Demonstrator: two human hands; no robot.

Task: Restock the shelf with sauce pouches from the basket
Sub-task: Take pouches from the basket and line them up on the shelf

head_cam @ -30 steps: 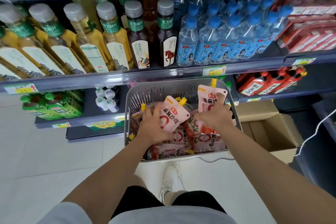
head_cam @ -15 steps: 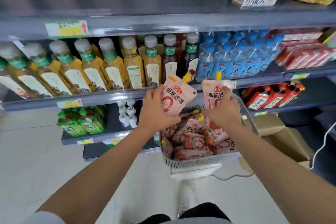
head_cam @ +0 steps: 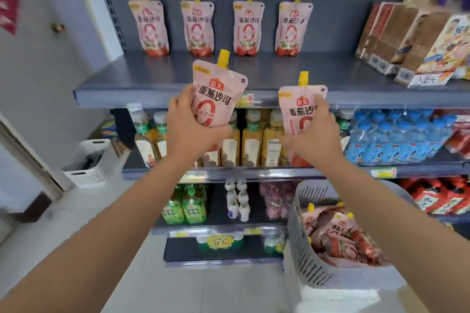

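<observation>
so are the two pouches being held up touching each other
Apart. The head view shows a clear gap between the left pouch and the right pouch, with the shelf edge and bottles visible through it.

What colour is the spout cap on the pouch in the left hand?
Yellow cap on the pink pouch in the left hand; head view.

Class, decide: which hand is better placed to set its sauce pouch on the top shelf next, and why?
Left, probably. The left hand holds the left pouch higher, its upper part above the top shelf front edge. The right hand holds the right pouch lower, mostly below that edge.
</observation>
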